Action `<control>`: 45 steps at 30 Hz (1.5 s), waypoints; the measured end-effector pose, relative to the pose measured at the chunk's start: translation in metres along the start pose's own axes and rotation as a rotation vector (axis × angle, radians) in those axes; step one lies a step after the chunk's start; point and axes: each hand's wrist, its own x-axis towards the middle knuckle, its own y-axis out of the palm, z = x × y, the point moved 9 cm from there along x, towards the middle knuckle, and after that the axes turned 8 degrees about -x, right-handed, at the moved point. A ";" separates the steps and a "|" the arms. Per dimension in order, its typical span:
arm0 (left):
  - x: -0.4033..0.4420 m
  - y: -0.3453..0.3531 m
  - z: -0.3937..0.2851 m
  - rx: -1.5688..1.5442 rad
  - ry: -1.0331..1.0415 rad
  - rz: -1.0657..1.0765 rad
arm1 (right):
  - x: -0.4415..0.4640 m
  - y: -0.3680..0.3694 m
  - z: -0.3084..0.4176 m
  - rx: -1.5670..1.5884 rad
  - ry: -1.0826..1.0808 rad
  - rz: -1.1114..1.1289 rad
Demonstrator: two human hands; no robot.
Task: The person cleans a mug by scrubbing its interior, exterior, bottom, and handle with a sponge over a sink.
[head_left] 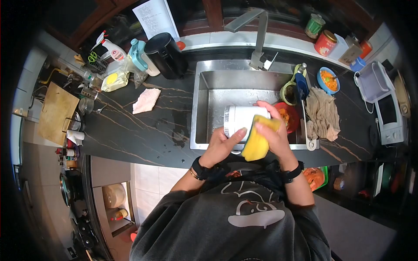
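Observation:
Over the front of the steel sink (201, 104) I hold a white round vessel (244, 117), tipped on its side, with a dark key pattern at its left end. My left hand (221, 145) is closed around its near left part, thumb on the wall. A yellow sponge (255, 145) with a dark scouring side is gripped in my right hand (275, 132), pressed against the vessel's right end. Some right-hand fingers pass behind the vessel. Just beyond that hand, a red bowl (294, 117) with orange bits sits in the sink, partly hidden.
The faucet (260, 41) stands behind the sink. A green strainer-like container (288, 93) is at the basin's right, beside a crumpled grey cloth (322, 111) and a blue bowl (328, 80) of orange food. Leftward are a pink cloth (146, 101) and a black kettle (165, 56).

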 end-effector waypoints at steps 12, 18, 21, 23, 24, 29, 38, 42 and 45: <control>-0.002 -0.005 0.013 0.044 -0.004 -0.054 | -0.006 0.002 -0.008 0.007 -0.016 -0.012; -0.002 0.000 0.015 0.214 0.063 -0.029 | 0.005 -0.017 -0.062 0.341 0.358 -0.165; 0.004 -0.025 0.020 -0.193 0.055 -0.187 | 0.003 -0.034 -0.072 0.550 0.374 -0.250; 0.004 -0.032 0.014 -0.135 0.062 -0.188 | -0.009 -0.057 -0.103 0.697 0.434 -0.412; 0.003 -0.034 0.013 -0.074 0.062 -0.184 | -0.010 -0.062 -0.107 0.696 0.437 -0.405; 0.001 -0.030 0.013 -0.273 0.053 -0.238 | -0.014 -0.072 -0.098 0.784 0.335 -0.514; 0.002 -0.026 0.028 -0.604 -0.102 -0.176 | -0.006 -0.017 -0.006 0.695 0.079 -0.056; 0.000 -0.022 0.022 -0.705 -0.061 -0.116 | -0.010 -0.023 -0.013 0.548 0.097 -0.135; 0.000 -0.020 0.019 -0.728 -0.046 -0.102 | -0.014 -0.023 -0.017 0.444 0.137 -0.119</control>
